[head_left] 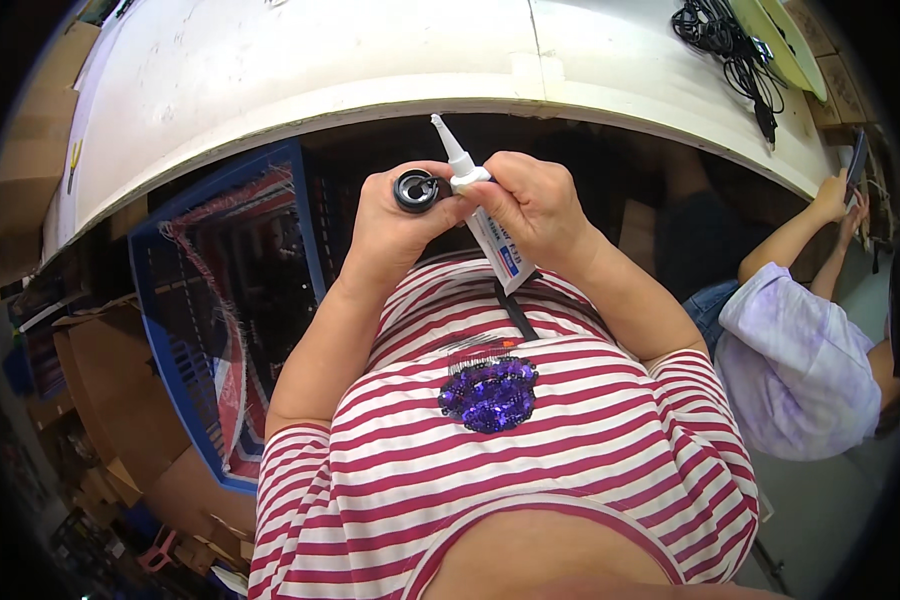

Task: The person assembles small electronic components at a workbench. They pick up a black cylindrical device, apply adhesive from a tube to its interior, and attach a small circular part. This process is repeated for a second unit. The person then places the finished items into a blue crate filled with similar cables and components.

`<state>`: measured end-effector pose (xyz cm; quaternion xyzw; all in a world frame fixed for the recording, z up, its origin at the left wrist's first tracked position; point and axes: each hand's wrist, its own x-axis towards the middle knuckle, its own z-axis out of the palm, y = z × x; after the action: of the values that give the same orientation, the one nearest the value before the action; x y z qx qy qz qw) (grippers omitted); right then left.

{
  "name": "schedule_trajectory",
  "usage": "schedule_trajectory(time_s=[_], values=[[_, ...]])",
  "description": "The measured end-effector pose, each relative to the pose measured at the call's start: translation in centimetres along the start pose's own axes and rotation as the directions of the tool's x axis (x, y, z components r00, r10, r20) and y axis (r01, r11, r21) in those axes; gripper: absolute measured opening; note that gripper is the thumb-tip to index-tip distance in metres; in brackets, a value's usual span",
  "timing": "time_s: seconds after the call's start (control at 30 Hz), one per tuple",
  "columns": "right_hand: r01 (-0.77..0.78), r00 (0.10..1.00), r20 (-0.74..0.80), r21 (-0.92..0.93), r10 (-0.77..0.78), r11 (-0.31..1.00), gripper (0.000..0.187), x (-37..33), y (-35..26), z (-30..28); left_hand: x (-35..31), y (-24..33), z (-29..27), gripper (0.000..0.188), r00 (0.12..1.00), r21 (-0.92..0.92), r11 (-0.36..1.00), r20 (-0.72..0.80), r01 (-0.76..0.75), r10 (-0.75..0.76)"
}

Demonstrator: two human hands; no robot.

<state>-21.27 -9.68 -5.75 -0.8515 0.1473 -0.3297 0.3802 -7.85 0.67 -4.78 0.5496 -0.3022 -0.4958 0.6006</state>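
Note:
My left hand (pixel 385 230) is closed around a small black cylindrical part (pixel 413 191), whose round end with a pale ring inside faces up. Its exact kind I cannot make out. In my right hand (pixel 545 205) is a white glue tube (pixel 501 252), pinched near its neck. The long tapered nozzle (pixel 449 138) points up and away from me, and the tube's flat tail hangs toward my shirt. Both hands touch in front of my chest, with the left fingertips by the tube's shoulder. A black strip (pixel 516 312) shows below the tube; where it leads is hidden.
A white table (pixel 320 60) curves across the far side, with bundled black cables (pixel 715 40) at its right. To my left stands a blue plastic crate (pixel 185 370) with dark contents. Cardboard boxes (pixel 120 380) lie farther left. Another person (pixel 800 350) sits at right, hands on a dark flat object.

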Motion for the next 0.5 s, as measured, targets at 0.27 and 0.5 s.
schedule_trajectory(time_s=[0.27,0.5], values=[[0.015,1.000,-0.004,-0.006,-0.015,1.000,0.028,0.2,-0.4,0.1,-0.1,-0.1,-0.2,0.019,1.000,-0.001,1.000,0.015,-0.012,0.012],[-0.225,0.967,0.166,0.203,0.193,0.953,0.024,1.3,-1.3,-2.8,0.4,1.3,-0.2,0.037,0.989,0.158,0.980,0.105,-0.120,0.104]])
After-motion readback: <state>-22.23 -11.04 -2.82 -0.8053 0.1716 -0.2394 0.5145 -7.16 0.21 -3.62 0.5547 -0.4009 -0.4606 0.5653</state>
